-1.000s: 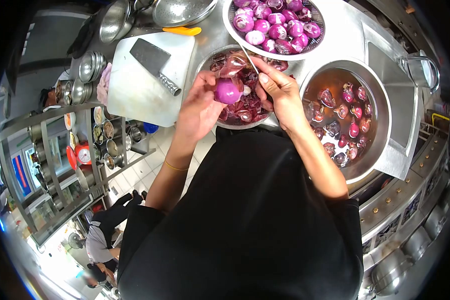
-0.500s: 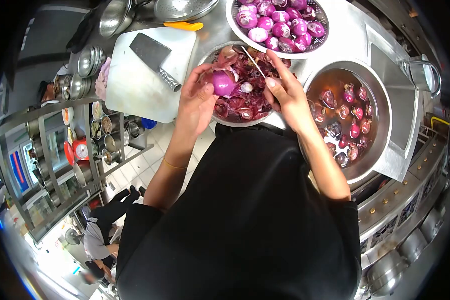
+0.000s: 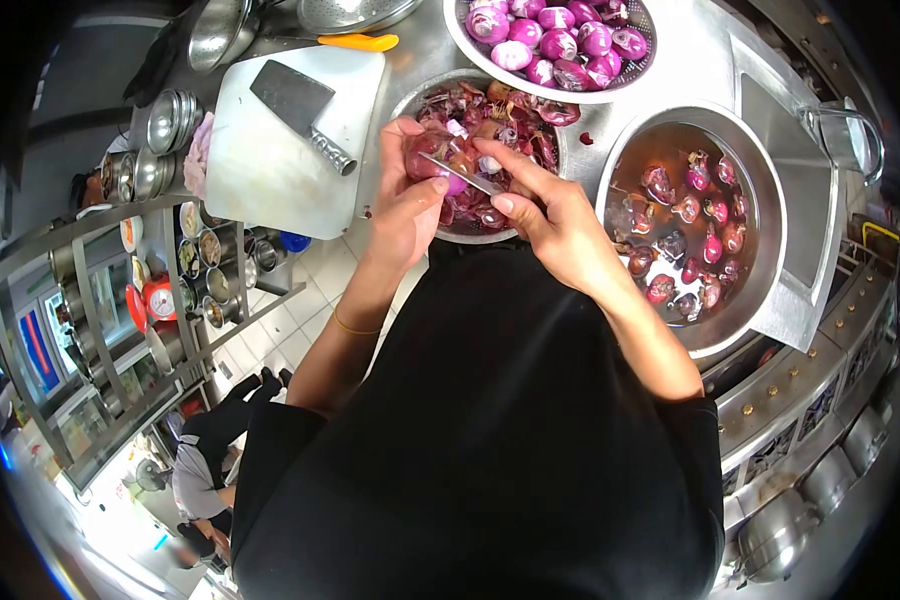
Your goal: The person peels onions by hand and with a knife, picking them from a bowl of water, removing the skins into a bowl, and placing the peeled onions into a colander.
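A partly peeled red onion point(image 3: 426, 160) is held in my left hand point(image 3: 402, 200), its fingers wrapped round it. My right hand point(image 3: 550, 215) grips a small knife point(image 3: 470, 179), whose thin blade lies against the onion. The knife's handle is hidden in my palm. Beneath both hands stands a metal bowl point(image 3: 560, 165) heaped with onion skins and scraps point(image 3: 485, 110). Just beyond it, a perforated colander point(image 3: 638, 80) holds peeled red onions point(image 3: 558, 43). Right of my right hand, a large metal pot point(image 3: 776, 230) contains unpeeled onions point(image 3: 712, 208) in brownish water.
On the left, a white cutting board point(image 3: 270, 190) carries a cleaver point(image 3: 295, 98). A yellow-handled tool point(image 3: 360, 43) lies behind it. Metal bowls point(image 3: 173, 120) are stacked further left. A steel sink point(image 3: 815, 220) adjoins the pot. Another person point(image 3: 205, 450) stands at the lower left.
The knife blade has come down onto the onion, and loose skin now shows around it. My hands have moved closer together. The view has shifted slightly.
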`<state>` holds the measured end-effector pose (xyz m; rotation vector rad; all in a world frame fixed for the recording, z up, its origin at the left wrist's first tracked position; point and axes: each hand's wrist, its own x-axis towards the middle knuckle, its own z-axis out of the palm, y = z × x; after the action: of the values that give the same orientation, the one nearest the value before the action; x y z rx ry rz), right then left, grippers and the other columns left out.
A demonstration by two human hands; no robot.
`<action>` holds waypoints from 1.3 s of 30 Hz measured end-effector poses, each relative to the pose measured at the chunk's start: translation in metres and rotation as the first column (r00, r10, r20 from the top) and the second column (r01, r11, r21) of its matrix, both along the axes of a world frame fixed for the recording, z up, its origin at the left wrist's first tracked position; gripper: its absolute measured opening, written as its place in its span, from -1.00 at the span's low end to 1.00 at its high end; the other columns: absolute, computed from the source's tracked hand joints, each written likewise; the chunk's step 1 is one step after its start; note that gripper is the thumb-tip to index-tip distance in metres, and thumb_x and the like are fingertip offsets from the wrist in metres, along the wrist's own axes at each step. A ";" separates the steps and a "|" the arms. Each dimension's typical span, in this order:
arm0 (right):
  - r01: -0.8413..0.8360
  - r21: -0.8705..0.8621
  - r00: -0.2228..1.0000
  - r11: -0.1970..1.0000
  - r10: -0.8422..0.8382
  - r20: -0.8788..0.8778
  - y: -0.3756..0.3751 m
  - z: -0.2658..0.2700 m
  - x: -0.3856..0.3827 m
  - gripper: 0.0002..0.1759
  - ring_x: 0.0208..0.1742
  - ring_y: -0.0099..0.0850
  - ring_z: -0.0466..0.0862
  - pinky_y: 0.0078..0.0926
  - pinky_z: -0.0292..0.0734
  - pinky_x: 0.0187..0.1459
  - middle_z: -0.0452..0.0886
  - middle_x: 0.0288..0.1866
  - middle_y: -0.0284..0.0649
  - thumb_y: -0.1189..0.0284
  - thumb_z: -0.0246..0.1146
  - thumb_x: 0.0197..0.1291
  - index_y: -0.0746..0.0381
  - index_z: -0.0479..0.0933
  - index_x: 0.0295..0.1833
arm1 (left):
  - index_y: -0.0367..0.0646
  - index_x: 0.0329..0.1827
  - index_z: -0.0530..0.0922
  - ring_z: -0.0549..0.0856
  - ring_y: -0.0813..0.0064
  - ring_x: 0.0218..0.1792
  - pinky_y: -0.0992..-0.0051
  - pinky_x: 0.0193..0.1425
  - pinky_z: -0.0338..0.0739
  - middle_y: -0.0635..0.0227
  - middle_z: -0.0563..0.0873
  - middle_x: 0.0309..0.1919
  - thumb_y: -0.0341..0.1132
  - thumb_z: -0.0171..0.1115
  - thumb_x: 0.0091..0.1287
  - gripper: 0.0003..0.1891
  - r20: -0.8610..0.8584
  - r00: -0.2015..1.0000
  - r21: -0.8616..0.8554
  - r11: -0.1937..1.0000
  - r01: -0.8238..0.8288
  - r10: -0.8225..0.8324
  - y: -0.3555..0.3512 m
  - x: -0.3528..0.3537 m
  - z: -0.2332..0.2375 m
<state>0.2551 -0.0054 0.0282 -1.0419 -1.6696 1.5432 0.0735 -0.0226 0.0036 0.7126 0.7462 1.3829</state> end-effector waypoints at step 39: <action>-0.089 -0.223 0.989 0.971 0.060 -0.135 0.001 0.014 -0.042 -0.31 -0.45 -0.61 0.34 -0.65 0.34 -0.28 0.31 -0.53 -0.36 0.56 0.13 0.28 0.10 0.11 0.50 | -0.17 0.21 0.27 0.61 0.32 0.03 0.33 -0.02 0.66 0.16 0.50 0.07 -0.48 0.22 0.27 -0.53 0.046 0.994 -0.045 0.994 -0.102 0.104 -0.013 -0.058 -0.002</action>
<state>0.2132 -0.0043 0.0424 -0.9807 -1.4843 1.8458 0.0153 -0.0356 0.0012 0.6122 0.7817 1.4683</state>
